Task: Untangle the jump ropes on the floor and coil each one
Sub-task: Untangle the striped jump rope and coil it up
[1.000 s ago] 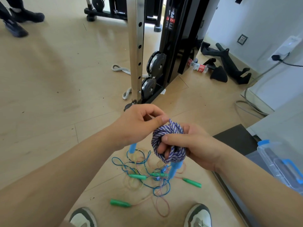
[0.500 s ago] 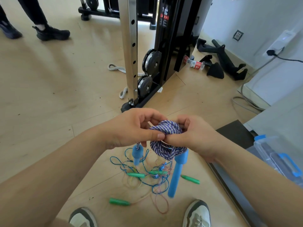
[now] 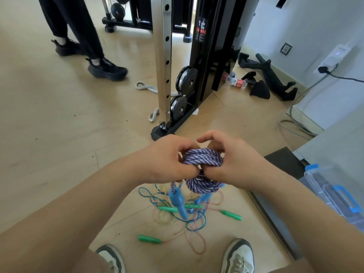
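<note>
Purple-and-white jump rope (image 3: 202,161), wound into a coil, sits between your hands. Your left hand (image 3: 167,160) and right hand (image 3: 231,164) both pinch it, fingers curled. Its blue handle (image 3: 178,201) dangles below, above the thin tangled ropes (image 3: 194,223) on the floor (image 3: 59,125).

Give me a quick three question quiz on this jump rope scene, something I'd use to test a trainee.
1. True or false: the left hand and right hand both grip the purple-and-white rope coil.
2. The handle lying nearest the left shoe is: A green, B red, C black.
3. Fill in: the clear box with blue latches sits on the person's ___ side.
Key: 1 true; 2 A; 3 right.
</note>
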Motion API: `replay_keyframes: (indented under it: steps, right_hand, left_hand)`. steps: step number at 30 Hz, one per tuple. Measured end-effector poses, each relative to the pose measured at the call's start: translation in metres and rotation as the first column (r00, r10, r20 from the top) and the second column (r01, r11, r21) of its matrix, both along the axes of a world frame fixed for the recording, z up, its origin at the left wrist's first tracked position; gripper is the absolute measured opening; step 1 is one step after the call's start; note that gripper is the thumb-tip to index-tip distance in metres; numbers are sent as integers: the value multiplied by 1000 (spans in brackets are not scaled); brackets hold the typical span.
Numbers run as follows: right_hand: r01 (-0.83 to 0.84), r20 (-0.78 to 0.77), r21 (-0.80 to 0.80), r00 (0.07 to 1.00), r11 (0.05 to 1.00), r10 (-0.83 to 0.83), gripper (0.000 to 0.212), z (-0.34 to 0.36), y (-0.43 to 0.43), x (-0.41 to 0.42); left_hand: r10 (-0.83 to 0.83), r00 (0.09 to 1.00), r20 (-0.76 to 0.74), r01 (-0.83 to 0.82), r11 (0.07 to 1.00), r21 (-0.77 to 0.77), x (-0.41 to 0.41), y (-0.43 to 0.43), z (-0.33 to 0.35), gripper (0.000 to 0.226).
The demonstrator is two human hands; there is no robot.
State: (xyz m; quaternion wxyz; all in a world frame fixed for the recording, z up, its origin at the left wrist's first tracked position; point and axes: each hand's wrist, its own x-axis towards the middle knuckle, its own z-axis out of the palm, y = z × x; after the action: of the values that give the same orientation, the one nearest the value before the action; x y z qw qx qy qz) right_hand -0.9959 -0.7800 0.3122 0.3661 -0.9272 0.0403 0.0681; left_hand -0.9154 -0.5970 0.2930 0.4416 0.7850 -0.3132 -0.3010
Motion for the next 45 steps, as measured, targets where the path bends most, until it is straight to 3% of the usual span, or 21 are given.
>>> replay_keyframes:
  steps: [2, 5, 8, 13, 17, 21, 28, 30, 32, 34, 38, 40, 43, 45]
  right_hand:
    - [-62, -72, -74, 996, 995, 56, 57, 6, 3, -1]
    - [-117, -137, -259, 987, 959, 84, 52, 9, 9, -1]
    - [56, -150, -287, 983, 956, -103, 32, 10, 5, 1]
    - [154, -198, -155, 963, 976, -184, 23, -8, 0, -5]
    - [155, -79, -111, 983, 982, -164, 21, -15, -3, 1]
    - [68, -48, 14, 997, 998, -67, 22, -15, -7, 6]
    - [76, -10, 141, 997, 987, -75, 29, -19, -17, 2]
    - [67, -10, 109, 998, 992, -66, 30, -22, -19, 2]
    - [104, -19, 100, 994, 990, -103, 28, -24, -23, 3]
    - [162, -40, 119, 987, 980, -158, 26, -24, -30, 3]
    - [177, -91, 177, 982, 968, -163, 23, -26, -39, 1]
    - [159, -124, 230, 983, 960, -133, 21, -27, -39, -1]
    - [142, -158, 305, 983, 942, -97, 14, -29, -39, -2]
    - [144, -171, 334, 981, 931, -91, 9, -31, -37, -2]
  left_hand:
    - [5, 996, 94, -9, 999, 45, -2, 1, 2, 14]
    - [57, 997, 49, -58, 998, 21, -4, 1, 0, 9]
    - [94, 995, -26, -95, 995, -17, -8, 0, -8, 9]
    - [105, 994, 23, -104, 995, -4, -8, -2, -26, 14]
    - [146, 984, 99, -145, 989, -10, -3, -2, -24, 19]
    - [170, 985, 21, -170, 985, -22, 4, -1, -22, 20]
    - [102, 995, -11, -102, 994, -28, 12, -6, -26, 17]
    - [63, 998, 4, -63, 998, -12, 15, -5, -28, 25]
    - [25, 999, -32, -24, 999, 24, 19, -1, -33, 48]
    - [-22, 1000, -5, 23, 992, 125, 24, 6, -40, 61]
    - [-108, 950, 292, -25, 908, 418, 32, 15, -49, 16]
    - [-118, 930, 347, -66, 877, 476, 35, 18, -50, 17]
    - [-64, 941, 333, -111, 870, 481, 39, 22, -53, 15]
    - [126, 942, 310, -237, 905, 354, 39, 16, -55, 12]
